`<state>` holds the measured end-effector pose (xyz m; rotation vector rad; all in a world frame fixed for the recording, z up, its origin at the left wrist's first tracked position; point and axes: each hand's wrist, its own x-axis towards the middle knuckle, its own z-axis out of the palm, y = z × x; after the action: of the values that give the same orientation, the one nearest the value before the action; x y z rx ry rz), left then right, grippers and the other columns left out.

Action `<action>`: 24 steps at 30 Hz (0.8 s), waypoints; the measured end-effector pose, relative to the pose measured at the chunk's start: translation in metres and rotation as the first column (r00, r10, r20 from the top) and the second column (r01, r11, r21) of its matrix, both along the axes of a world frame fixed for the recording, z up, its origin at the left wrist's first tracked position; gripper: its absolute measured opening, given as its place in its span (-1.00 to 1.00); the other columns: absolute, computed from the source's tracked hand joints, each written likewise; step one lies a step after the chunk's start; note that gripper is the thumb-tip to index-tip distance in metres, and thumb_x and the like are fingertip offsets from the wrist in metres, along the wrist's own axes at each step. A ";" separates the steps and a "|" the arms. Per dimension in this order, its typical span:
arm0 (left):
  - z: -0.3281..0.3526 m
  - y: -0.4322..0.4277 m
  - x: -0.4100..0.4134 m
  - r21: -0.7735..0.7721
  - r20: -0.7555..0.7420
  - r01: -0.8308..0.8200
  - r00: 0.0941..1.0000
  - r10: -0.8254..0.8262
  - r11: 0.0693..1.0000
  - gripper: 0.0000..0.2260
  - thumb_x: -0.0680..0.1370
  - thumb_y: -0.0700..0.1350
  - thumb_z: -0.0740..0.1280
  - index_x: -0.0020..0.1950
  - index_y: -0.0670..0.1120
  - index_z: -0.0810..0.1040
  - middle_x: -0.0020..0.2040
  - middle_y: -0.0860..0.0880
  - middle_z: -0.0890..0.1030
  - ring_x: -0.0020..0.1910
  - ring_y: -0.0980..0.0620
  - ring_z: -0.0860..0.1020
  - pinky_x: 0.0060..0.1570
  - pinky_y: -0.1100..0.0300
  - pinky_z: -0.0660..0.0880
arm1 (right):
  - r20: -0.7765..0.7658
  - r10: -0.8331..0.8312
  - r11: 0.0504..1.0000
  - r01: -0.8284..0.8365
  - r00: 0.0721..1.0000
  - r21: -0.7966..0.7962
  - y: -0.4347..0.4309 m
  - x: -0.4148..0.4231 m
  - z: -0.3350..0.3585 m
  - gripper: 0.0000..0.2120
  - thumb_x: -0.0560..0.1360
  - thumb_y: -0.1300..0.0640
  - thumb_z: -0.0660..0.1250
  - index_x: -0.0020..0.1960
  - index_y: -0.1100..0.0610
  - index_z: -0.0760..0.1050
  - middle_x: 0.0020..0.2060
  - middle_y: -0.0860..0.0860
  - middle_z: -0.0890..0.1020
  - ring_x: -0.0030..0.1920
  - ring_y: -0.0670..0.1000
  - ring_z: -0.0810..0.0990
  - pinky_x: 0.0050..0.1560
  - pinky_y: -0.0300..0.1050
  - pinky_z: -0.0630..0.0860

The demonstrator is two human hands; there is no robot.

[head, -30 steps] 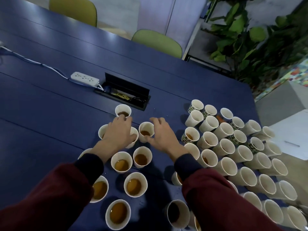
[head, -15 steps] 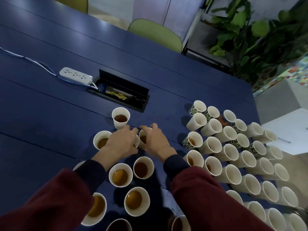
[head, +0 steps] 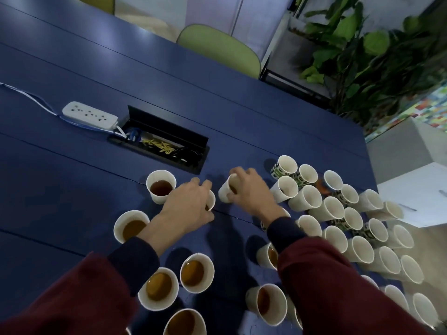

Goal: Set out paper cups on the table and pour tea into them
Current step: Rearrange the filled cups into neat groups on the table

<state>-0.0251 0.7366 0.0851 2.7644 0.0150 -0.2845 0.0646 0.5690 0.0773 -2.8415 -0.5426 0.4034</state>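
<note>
Two grips engaged: right hand [head: 249, 192] clasps tilted cup [head: 224, 192]; left hand [head: 188, 206] curls round second cup [head: 212, 200]. Thin paper, crushable, light; I'd hold mid-wall, gently, upright.

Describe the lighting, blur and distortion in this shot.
Head view: dim overall, pale glare on the far table; soft shadows lie on it below the left hand and right hand; the plant at top right is smeared by blur; wide-angle distortion makes the empty cups at the right edge lean outward.
</note>
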 end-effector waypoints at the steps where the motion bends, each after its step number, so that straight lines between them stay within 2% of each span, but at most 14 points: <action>1: 0.001 -0.002 0.006 -0.006 0.002 -0.003 1.000 0.003 1.000 -0.58 0.46 0.05 0.40 0.23 -0.04 0.39 0.13 -0.05 0.47 0.08 -0.12 0.54 -0.15 0.08 0.40 | 0.005 -0.025 1.000 0.025 1.000 -0.001 -0.004 0.014 0.004 -0.47 0.42 0.02 0.48 0.34 0.02 0.40 0.10 0.12 0.43 0.04 0.24 0.54 0.00 -0.03 0.42; 6: -0.005 -0.011 0.032 0.041 -0.008 -0.001 1.000 0.002 0.999 -0.58 0.50 0.05 0.38 0.27 -0.05 0.36 0.17 -0.07 0.45 0.13 -0.13 0.52 -0.09 0.07 0.40 | 0.009 -0.128 0.992 0.128 0.992 -0.001 -0.021 0.080 0.017 -0.43 0.40 0.10 0.50 0.35 0.05 0.41 0.18 0.17 0.44 0.12 0.25 0.52 0.10 -0.04 0.40; 10: -0.017 -0.015 0.038 0.028 0.002 0.003 1.000 -0.003 1.000 -0.57 0.51 0.08 0.35 0.31 -0.03 0.35 0.19 -0.05 0.44 0.15 -0.10 0.50 -0.10 0.07 0.44 | 0.011 -0.184 0.983 0.184 0.983 -0.017 -0.029 0.118 0.018 -0.47 0.45 0.11 0.45 0.37 0.03 0.38 0.18 0.16 0.43 0.11 0.21 0.49 0.04 -0.06 0.37; 17: -0.032 -0.017 0.038 -0.006 0.032 -0.019 0.999 0.020 1.000 -0.56 0.51 0.10 0.32 0.35 0.04 0.35 0.18 0.01 0.42 0.16 -0.02 0.47 -0.17 0.12 0.40 | -0.002 -0.226 0.972 0.225 0.974 -0.073 -0.040 0.153 0.001 -0.47 0.45 0.12 0.44 0.38 0.03 0.38 0.22 0.17 0.42 0.16 0.22 0.48 0.14 0.06 0.45; 24: -0.037 -0.020 0.037 -0.058 0.019 -0.020 1.000 0.021 0.998 -0.44 0.53 0.17 0.35 0.46 0.06 0.27 0.30 0.02 0.38 0.26 0.00 0.43 -0.01 0.09 0.47 | -0.016 -0.240 0.964 0.236 0.971 -0.120 -0.045 0.164 -0.013 -0.45 0.46 0.10 0.43 0.42 0.05 0.37 0.25 0.20 0.43 0.18 0.22 0.47 0.14 0.03 0.42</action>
<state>0.0121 0.7165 0.0479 2.7079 0.0296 -0.2490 0.2290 0.5238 0.0642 -2.9596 -0.1720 0.4455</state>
